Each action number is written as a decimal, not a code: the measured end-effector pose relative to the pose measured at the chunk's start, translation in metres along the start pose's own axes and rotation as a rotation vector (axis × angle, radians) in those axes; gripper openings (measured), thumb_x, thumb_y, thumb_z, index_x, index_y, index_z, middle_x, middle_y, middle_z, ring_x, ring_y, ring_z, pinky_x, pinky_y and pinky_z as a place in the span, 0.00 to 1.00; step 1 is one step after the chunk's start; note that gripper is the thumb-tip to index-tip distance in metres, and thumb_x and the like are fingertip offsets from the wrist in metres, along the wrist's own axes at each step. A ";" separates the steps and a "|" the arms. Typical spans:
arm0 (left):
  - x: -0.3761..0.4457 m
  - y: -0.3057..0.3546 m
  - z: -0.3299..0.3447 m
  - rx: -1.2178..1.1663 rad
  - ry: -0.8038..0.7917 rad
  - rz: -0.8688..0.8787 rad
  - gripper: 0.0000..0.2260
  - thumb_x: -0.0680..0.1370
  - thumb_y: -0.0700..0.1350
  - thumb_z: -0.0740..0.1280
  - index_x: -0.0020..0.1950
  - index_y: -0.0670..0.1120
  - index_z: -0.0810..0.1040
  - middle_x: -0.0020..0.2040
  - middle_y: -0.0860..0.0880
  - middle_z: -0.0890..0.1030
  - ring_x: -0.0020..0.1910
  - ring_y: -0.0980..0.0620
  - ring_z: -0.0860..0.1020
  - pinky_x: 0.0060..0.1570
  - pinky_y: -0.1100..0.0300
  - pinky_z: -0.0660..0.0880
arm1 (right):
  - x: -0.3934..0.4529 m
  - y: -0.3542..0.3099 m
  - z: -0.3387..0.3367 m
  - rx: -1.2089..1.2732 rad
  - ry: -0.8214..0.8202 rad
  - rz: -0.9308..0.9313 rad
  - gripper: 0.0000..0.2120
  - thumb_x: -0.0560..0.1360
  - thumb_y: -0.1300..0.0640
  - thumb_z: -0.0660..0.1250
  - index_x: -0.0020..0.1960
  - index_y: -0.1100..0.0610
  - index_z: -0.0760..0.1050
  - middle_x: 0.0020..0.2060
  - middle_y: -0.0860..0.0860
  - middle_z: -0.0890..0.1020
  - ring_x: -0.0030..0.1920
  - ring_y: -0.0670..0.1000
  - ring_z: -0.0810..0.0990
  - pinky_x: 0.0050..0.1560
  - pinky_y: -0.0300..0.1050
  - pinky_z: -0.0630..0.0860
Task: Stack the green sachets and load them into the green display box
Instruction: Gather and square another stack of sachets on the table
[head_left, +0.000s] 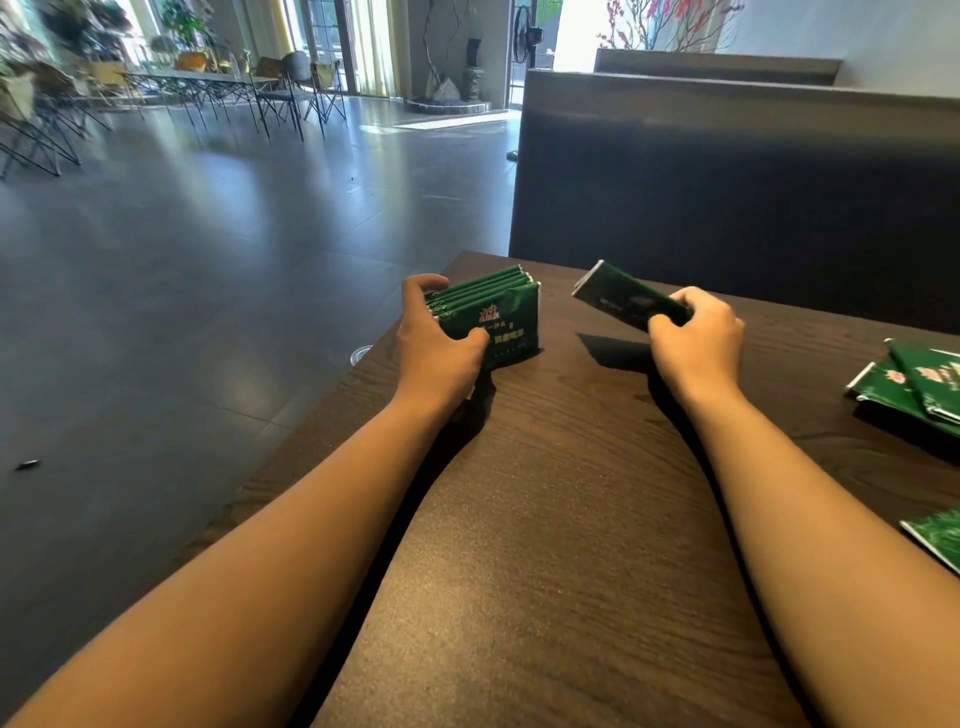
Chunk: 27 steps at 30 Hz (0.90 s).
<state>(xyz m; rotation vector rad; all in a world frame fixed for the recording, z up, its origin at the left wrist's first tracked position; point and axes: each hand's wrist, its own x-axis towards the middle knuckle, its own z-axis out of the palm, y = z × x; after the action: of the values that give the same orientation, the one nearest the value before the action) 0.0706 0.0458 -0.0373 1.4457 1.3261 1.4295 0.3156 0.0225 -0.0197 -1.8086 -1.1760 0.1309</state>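
Note:
On the dark wooden table (550, 519), my left hand (434, 343) grips a stack of several green sachets (498, 317) standing on edge near the table's far left corner, thumb on the printed front, fingers curled over the far end. To the right, my right hand (696, 338) holds a single green sachet (623, 296) lifted above the table and tilted, a gap away from the stack. No green display box is in view.
Loose green sachets (914, 384) lie overlapping at the right edge, and another sachet (940, 538) pokes in lower right. A dark bench back (727, 182) stands behind the table. The table's left edge drops to a grey tiled floor (182, 286).

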 end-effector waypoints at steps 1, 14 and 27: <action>0.000 0.000 0.000 -0.003 0.001 -0.003 0.26 0.74 0.34 0.71 0.64 0.55 0.66 0.55 0.51 0.76 0.57 0.47 0.80 0.52 0.43 0.84 | 0.002 0.002 -0.001 0.072 0.023 0.039 0.04 0.74 0.60 0.65 0.42 0.54 0.77 0.40 0.51 0.80 0.45 0.53 0.76 0.44 0.43 0.68; -0.003 0.005 0.000 -0.069 -0.026 -0.036 0.21 0.76 0.36 0.68 0.62 0.56 0.68 0.55 0.49 0.78 0.53 0.45 0.83 0.48 0.39 0.84 | 0.004 0.001 0.008 0.585 -0.304 -0.019 0.09 0.76 0.68 0.66 0.45 0.56 0.81 0.45 0.55 0.84 0.48 0.52 0.83 0.43 0.43 0.80; -0.007 0.006 0.003 0.105 -0.268 0.176 0.31 0.73 0.46 0.78 0.68 0.54 0.64 0.61 0.52 0.75 0.59 0.53 0.79 0.60 0.48 0.81 | -0.019 -0.023 0.029 0.176 -0.318 -0.291 0.19 0.74 0.60 0.75 0.63 0.52 0.75 0.51 0.47 0.81 0.50 0.44 0.81 0.39 0.27 0.74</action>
<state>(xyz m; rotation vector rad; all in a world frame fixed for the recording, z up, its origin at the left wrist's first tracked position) 0.0754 0.0378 -0.0338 1.7917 1.1427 1.2346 0.2750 0.0294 -0.0260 -1.4796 -1.5870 0.3516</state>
